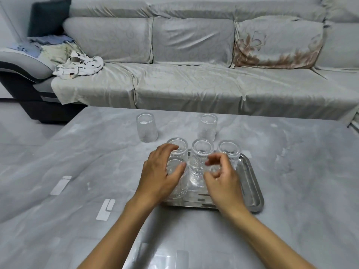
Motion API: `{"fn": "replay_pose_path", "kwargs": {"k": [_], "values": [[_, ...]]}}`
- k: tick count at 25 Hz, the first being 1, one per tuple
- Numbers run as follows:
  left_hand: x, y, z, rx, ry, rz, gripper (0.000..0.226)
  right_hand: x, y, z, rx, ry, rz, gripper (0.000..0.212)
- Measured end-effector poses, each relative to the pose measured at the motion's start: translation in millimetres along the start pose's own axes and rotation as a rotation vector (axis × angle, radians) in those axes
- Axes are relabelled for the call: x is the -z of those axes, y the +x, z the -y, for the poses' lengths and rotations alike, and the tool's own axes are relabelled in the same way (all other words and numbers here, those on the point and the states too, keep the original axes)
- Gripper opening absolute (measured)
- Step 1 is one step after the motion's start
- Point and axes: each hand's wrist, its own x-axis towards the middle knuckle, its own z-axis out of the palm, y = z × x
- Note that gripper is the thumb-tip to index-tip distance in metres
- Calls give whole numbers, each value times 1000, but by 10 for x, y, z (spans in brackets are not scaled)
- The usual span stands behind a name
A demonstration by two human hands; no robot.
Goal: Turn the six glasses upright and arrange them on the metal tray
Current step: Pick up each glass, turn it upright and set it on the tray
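Observation:
A metal tray (pixel 252 183) lies on the grey table. Three ribbed clear glasses stand along its far side: the left one (pixel 181 145), the middle one (pixel 201 154) and the right one (pixel 230 151). A fourth glass (pixel 177 183) stands at the tray's front left. My left hand (pixel 157 175) wraps around this front-left glass, thumb on its rim. My right hand (pixel 223 181) hovers in front of the middle glass with curled, parted fingers and holds nothing. Two more glasses, one on the left (pixel 146 128) and one on the right (pixel 207 127), stand base up on the table beyond the tray.
The grey marble-look table (pixel 301 171) carries white tape marks (pixel 105 209) at the left. A long grey sofa (pixel 194 80) runs behind the table, with crumpled clothes (pixel 77 65) at its left end.

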Motion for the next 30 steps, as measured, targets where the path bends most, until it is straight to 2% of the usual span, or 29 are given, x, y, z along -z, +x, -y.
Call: {"fn": "replay_pose_path", "kwargs": {"k": [2,4,8,12,16,19,22,27,30], "values": [[54,135,71,-59,62,42,36,45,465,148,77,-111,-52,34],[79,190,187,-18,35,111,34,58,1010,231,94,-270,-45,38],[76,176,318,-26,1,158,36,-41,1870,130,-67,-611,149,67],[69,225,370,-29,-20,146,36,-261,2171,-158,-228,-622,342,98],[41,251,394,-31,-4,170,41,-342,2254,-352,-172,-716,262,95],[54,224,349,-6,7,200,48,-334,2271,-261,-133,-742,252,99],[59,211,298,-20,22,191,47,-244,2138,-95,-50,-636,134,88],[122,231,185,-49,112,25,33,318,1559,456,223,-356,-134,64],[177,160,140,-80,127,26,23,658,830,617,249,-248,-127,60]]}}
